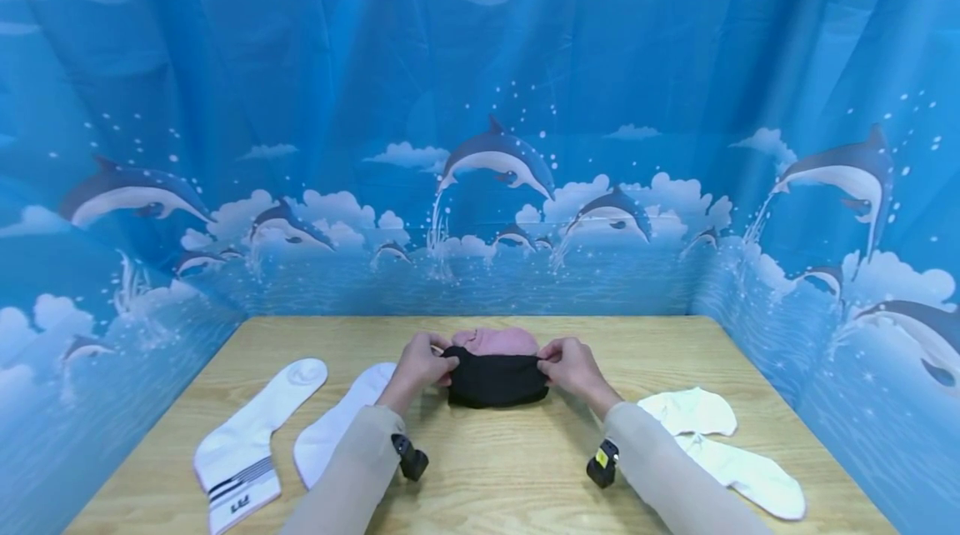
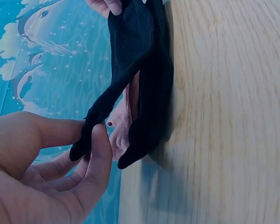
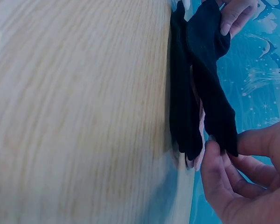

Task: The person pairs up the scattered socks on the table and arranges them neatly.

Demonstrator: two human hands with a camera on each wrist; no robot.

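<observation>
A black sock [image 1: 498, 381] lies crosswise at the middle of the table's far half, its upper layer lifted off the lower one. My left hand [image 1: 420, 367] pinches its left end between thumb and fingers. At the opposite end, my right hand [image 1: 576, 370] pinches the same raised layer. Behind the black fabric a pink sock [image 1: 498, 341] shows, partly covered. Through the gap between the black layers, the left wrist view gives a glimpse of the pink fabric [image 2: 120, 122]. In the right wrist view the lower black layer [image 3: 181, 102] rests on the wood.
On the left of the wooden table [image 1: 510, 468] lie a white sock with dark stripes [image 1: 251, 435] and another white sock [image 1: 337, 427], partly behind my left sleeve. Two cream-white socks [image 1: 693, 412] lie at the right. A blue dolphin-print curtain [image 1: 480, 60] surrounds the table.
</observation>
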